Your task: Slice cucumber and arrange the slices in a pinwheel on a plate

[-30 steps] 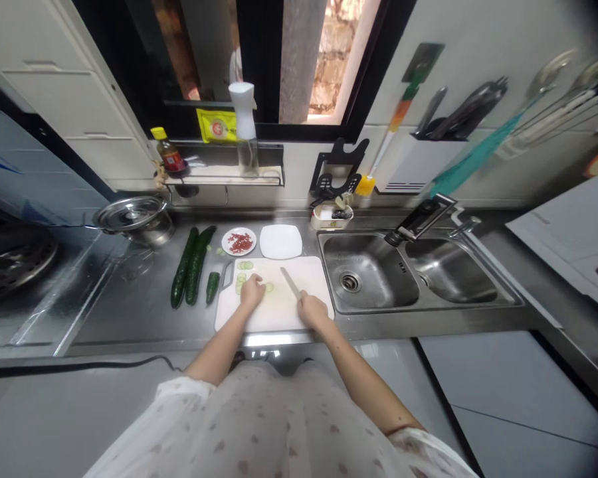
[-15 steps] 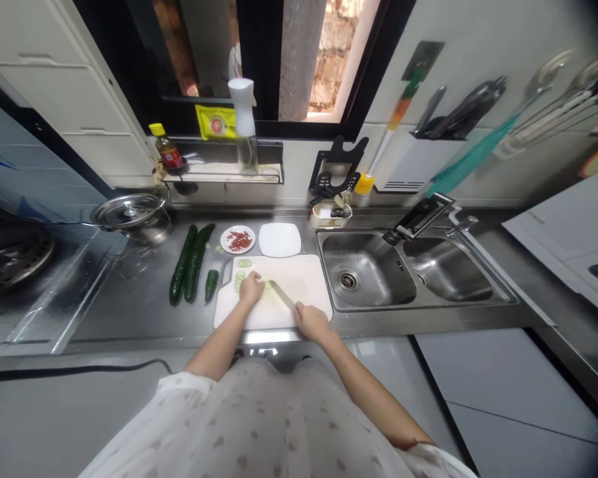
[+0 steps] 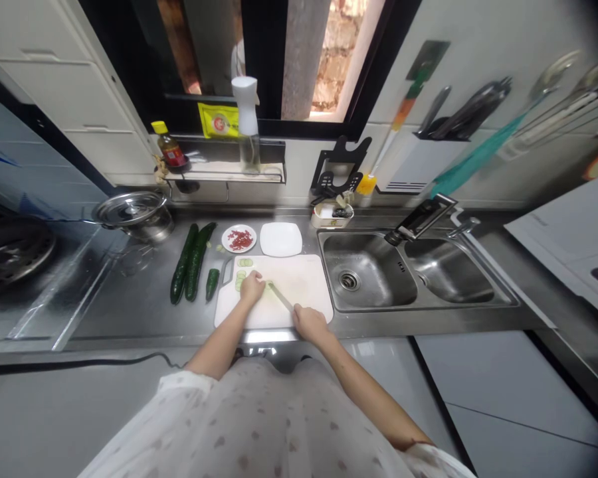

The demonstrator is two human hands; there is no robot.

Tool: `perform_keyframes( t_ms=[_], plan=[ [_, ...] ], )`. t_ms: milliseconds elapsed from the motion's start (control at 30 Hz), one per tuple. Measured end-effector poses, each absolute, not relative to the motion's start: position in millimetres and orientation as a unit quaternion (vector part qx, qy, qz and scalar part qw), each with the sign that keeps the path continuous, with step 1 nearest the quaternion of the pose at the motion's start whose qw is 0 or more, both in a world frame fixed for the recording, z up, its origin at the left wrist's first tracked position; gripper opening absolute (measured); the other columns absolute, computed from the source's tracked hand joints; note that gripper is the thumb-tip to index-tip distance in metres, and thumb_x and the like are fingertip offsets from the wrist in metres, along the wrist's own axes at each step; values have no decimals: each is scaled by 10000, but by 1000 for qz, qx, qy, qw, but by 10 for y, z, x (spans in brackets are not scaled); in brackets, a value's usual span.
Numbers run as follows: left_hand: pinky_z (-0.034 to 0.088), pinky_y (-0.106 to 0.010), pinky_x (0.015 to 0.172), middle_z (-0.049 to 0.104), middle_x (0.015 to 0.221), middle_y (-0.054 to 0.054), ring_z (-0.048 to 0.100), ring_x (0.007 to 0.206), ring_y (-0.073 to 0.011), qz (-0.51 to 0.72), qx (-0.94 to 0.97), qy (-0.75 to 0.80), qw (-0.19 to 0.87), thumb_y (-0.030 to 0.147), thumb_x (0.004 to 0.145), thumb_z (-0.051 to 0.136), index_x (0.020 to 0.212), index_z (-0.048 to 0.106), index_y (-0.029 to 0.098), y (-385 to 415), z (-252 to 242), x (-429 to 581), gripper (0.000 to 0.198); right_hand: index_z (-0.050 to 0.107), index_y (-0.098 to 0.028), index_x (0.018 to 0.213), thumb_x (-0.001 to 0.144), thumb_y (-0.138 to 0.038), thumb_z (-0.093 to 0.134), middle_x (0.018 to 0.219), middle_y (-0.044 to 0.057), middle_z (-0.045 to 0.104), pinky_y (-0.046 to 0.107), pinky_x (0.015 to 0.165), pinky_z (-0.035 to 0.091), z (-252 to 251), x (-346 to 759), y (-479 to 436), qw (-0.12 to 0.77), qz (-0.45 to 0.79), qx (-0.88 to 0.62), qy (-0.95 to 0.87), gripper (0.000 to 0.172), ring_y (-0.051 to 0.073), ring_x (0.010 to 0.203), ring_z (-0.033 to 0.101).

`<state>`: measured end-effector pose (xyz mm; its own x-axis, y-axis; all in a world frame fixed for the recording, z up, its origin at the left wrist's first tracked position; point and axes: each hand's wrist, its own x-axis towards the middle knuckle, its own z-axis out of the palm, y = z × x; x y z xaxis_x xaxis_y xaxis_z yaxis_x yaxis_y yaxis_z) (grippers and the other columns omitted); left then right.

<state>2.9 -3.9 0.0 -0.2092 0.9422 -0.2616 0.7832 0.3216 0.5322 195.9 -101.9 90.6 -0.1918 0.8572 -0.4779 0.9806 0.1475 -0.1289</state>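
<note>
A white cutting board point(image 3: 303, 282) lies on the steel counter in front of me. My left hand point(image 3: 252, 288) is curled down over a piece of cucumber on the board. My right hand point(image 3: 309, 324) is shut round the handle of a knife point(image 3: 280, 297), whose blade points up-left to the cucumber next to my left fingers. Several thin cucumber slices point(image 3: 242, 273) lie at the board's upper left corner.
Two whole cucumbers point(image 3: 189, 261) and a short cucumber end point(image 3: 212, 283) lie left of the board. Behind it stand a small plate of red bits point(image 3: 239, 239) and a square white plate point(image 3: 280, 239). A double sink point(image 3: 408, 272) is at the right, a steel pot point(image 3: 132, 214) at the left.
The knife blade has swung from the middle of the board leftward to the cucumber under my left hand. My right hand has shifted slightly left and nearer.
</note>
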Motion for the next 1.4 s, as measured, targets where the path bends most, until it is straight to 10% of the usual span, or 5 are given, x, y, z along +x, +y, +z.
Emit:
perform_keyframes(
  t_ms=[1400],
  plan=[
    [427, -249, 732, 687, 843, -26, 645, 829, -189, 138, 557, 764, 294, 210, 782, 589, 977, 600, 225, -6, 19, 22, 196, 540, -154, 1133, 953, -211, 316, 972, 147, 680, 316, 737, 445, 884, 1925, -826, 163, -217, 591, 759, 293, 228, 931, 651]
  ],
)
